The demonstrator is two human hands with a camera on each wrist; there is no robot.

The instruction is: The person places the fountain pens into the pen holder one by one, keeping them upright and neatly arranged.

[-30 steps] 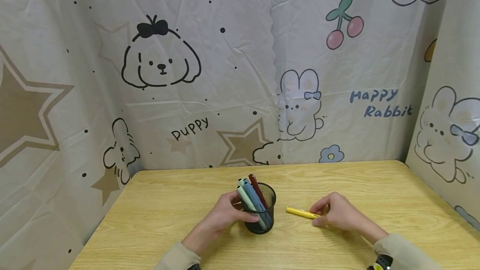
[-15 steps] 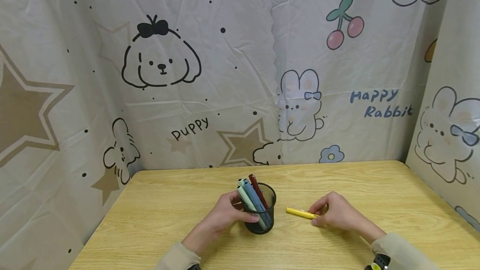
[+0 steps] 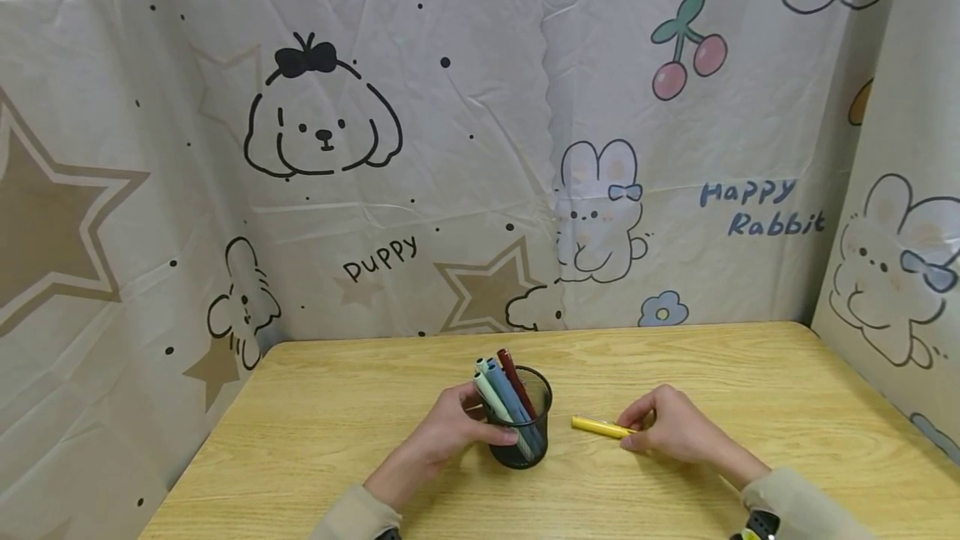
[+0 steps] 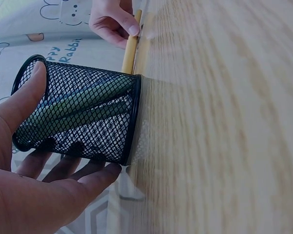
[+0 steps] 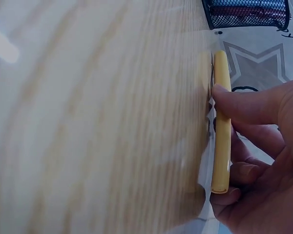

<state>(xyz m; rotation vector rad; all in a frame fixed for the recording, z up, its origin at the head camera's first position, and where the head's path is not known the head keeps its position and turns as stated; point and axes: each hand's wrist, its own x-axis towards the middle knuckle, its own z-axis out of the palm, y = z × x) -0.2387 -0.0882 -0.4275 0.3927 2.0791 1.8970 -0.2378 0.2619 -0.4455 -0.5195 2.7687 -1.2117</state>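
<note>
Head view: your left hand (image 3: 450,427) grips the cup (image 3: 525,432) to steady it; beside it, your right hand (image 3: 671,432) pinches the yellow pen (image 3: 596,426) flat on the table (image 3: 337,415)

Your light wooden table (image 3: 337,423) carries black mesh pen cup (image 3: 525,440), upright near middle, markers inside. Your yellow marker (image 3: 596,426) lies flat on wood just right of cup, apart from it.

The backdrop cloth (image 3: 480,148) reads "Puppy" and "Happy Rabbit".
</note>
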